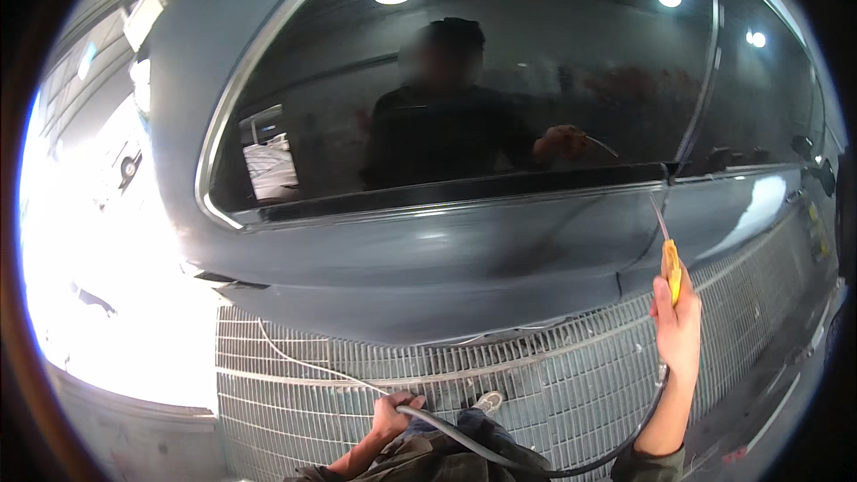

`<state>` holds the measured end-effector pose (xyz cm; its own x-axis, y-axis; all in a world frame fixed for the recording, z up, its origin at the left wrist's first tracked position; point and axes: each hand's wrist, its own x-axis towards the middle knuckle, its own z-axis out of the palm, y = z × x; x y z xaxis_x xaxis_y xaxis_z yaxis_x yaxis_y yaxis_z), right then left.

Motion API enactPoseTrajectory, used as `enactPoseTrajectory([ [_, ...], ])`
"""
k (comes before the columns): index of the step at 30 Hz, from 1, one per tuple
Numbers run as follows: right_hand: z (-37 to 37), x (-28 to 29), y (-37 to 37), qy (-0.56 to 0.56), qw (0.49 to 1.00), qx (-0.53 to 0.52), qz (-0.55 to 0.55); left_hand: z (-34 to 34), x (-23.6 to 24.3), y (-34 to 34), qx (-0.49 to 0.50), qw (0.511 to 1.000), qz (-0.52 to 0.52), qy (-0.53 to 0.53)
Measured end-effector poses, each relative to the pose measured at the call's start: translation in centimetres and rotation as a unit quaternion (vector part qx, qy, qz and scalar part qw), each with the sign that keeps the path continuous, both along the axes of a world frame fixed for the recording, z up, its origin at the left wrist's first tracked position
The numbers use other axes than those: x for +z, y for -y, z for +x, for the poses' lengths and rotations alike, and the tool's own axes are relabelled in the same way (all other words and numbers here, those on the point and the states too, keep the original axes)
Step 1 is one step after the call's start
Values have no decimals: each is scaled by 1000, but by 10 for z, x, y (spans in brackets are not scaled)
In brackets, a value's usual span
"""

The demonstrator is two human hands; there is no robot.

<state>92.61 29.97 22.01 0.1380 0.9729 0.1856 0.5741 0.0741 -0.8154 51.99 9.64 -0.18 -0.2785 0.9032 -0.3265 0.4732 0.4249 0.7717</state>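
Note:
Raised at the right, my right hand (682,328) is wrapped around the yellow handle of an air blow gun (673,270). Its long thin nozzle points up at the grey car body (428,259), close to the seam between two doors below the window; whether the tip touches the panel I cannot tell. A dark hose (464,444) runs from my right wrist, loops low across my front and reaches my left hand (390,417). That hand, low in the middle, is closed around the hose. From there a thin pale line (317,369) trails off to the left.
Dark glossy car windows (312,125) fill the upper view, reflecting a person and ceiling lamps. A whitish patch (759,205) marks the panel at right. Metal floor grating (571,384) lies below, with my shoe (489,402) on it. Bright glare washes out the left side.

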Motion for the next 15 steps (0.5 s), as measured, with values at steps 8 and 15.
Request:
enactPoseTrajectory([
  [8, -146, 16, 39, 86, 981, 167, -45, -68, -3, 31, 51, 997, 21, 50],
  [15, -292, 16, 52, 153, 945, 286, 30, -148, -20, 83, 118, 991, 13, 59],
])
